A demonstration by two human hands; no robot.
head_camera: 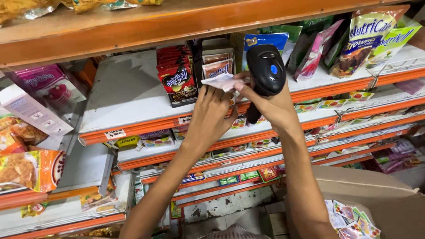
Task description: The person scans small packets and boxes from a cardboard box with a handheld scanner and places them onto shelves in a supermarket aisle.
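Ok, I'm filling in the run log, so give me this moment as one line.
left hand: pinching small white sachet | right hand: gripping black handheld barcode scanner, also touching sachet | place: grey shelf with orange edge

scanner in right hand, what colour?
Black handheld scanner with a small blue button on top, seen in the head view.

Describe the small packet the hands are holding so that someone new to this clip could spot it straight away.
Start at the grey shelf with the orange edge in the middle of the view, where a black handheld scanner is raised in the right hand. Just left of the scanner's head, the left hand and right fingertips pinch a small pale sachet. Unlike the red sachets standing behind it, it is whitish and held in the air.
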